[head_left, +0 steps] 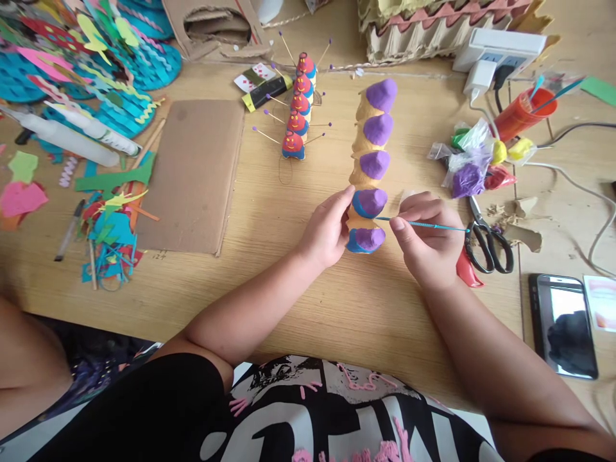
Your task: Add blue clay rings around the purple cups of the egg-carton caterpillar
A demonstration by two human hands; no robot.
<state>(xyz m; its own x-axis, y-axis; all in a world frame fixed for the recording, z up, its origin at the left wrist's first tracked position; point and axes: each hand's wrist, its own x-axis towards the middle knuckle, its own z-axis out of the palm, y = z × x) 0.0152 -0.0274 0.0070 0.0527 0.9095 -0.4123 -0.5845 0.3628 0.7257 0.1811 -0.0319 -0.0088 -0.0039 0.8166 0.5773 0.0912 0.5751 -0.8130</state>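
Note:
My left hand [327,228] is closed on the near end of an egg carton strip [362,173], a row of several humps standing on the table. Purple clay caps the top of every hump. On the two nearest humps, blue covers the side below the purple. My right hand [430,237] pinches a thin blue plastic stick [436,225], whose tip touches the strip between those two humps. Farther back stands a finished-looking row of red and blue humps [299,106] with drawn faces and purple-tipped sticks.
Scissors [488,240], bagged clay [469,176], a red cup [524,114] and a phone [564,326] lie to the right. Cardboard [192,173], paper scraps [113,231] and glue bottles [72,135] are leftward. Egg trays [423,38] are stacked behind. Another person's limb [29,359] shows at left.

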